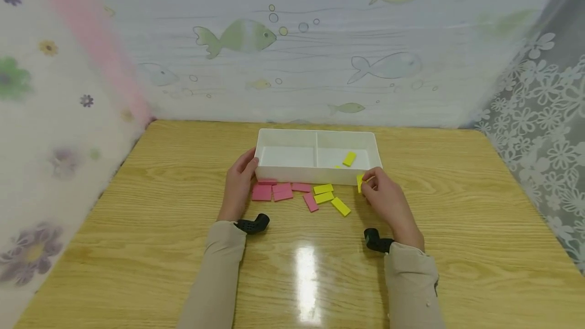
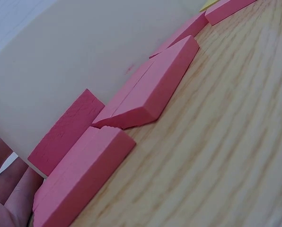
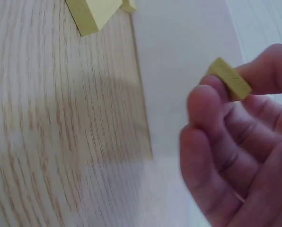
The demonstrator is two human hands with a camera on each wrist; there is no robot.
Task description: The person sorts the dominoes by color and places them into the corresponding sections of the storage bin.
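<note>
A white two-compartment box [image 1: 285, 174] stands on the table. My left hand [image 1: 238, 179] rests against its left end, fingers along the outer wall; part of that hand shows at the edge of the left wrist view. With thumb and fingers, my right hand [image 1: 386, 194] pinches a yellow block [image 3: 232, 79] just in front of the box's right front corner. Several pink blocks [image 1: 262, 192] lie along the box's front wall, one leaning against it [image 2: 67, 132]. To their right are 3 yellow blocks [image 1: 340, 206]. Inside the right compartment lies a yellow block [image 1: 349, 159], with a yellow corner showing near the front wall.
The wooden table [image 1: 311, 268] extends around the box. Behind it hangs a cloth with fish drawings [image 1: 292, 65], and patterned cloths close off both sides. A dark wrist camera [image 1: 256, 224] sits on the left wrist, another [image 1: 377, 240] on the right.
</note>
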